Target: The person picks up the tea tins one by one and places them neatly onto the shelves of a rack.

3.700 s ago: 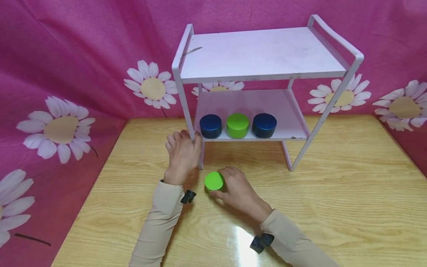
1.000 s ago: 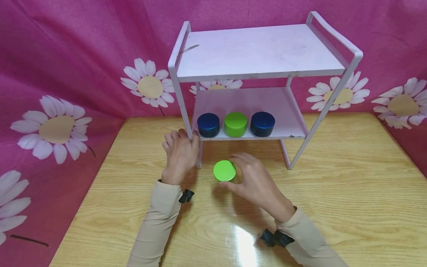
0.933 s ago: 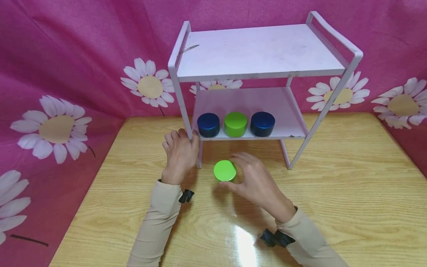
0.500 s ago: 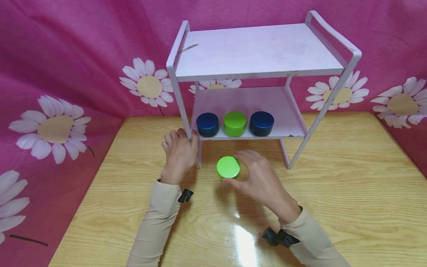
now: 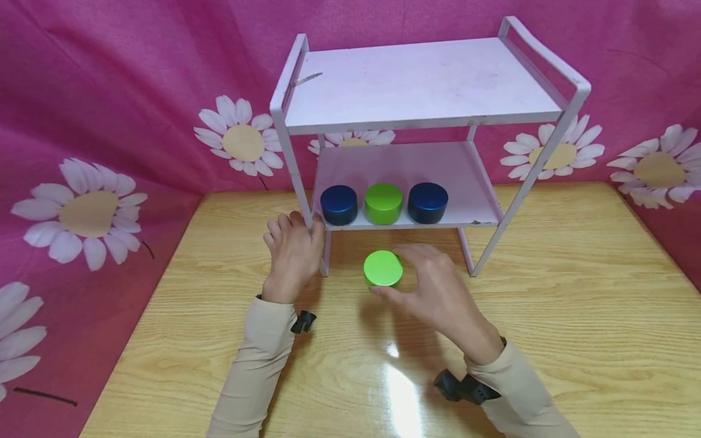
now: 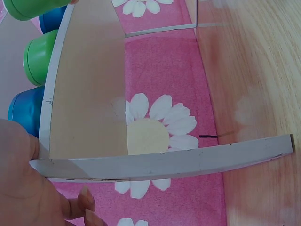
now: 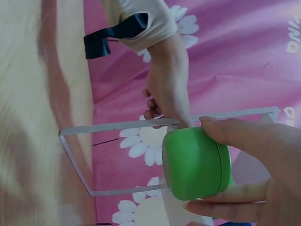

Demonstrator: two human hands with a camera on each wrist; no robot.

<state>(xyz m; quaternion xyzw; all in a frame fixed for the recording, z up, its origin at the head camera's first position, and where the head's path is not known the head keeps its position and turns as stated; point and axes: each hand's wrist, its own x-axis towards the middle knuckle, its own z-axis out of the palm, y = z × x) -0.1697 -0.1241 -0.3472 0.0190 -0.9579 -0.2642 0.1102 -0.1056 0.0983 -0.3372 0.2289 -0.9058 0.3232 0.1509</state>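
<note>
My right hand (image 5: 440,295) pinches a green round jar (image 5: 383,268) between thumb and fingers, in front of the white two-tier rack (image 5: 421,82). In the right wrist view this green jar (image 7: 193,162) shows a lid seam, and it hangs above the table. With my left hand (image 5: 292,258) I grip the rack's left front post; in the left wrist view the left fingers (image 6: 86,200) curl behind it. Along the lower shelf's front edge stand a blue jar (image 5: 339,205), another green jar (image 5: 383,204) and a second blue jar (image 5: 428,202), in one row.
The rack stands on a wood-grain table (image 5: 575,316), near its back edge. Behind it hangs a pink cloth (image 5: 164,73) printed with white daisies. The right part of the lower shelf (image 5: 473,201) carries no jar. Dark wrist cameras (image 5: 303,322) are strapped to both forearms.
The right hand has lifted the green jar off the table and carried it right and towards the rack. The left hand keeps its hold on the post. The view has shifted slightly.
</note>
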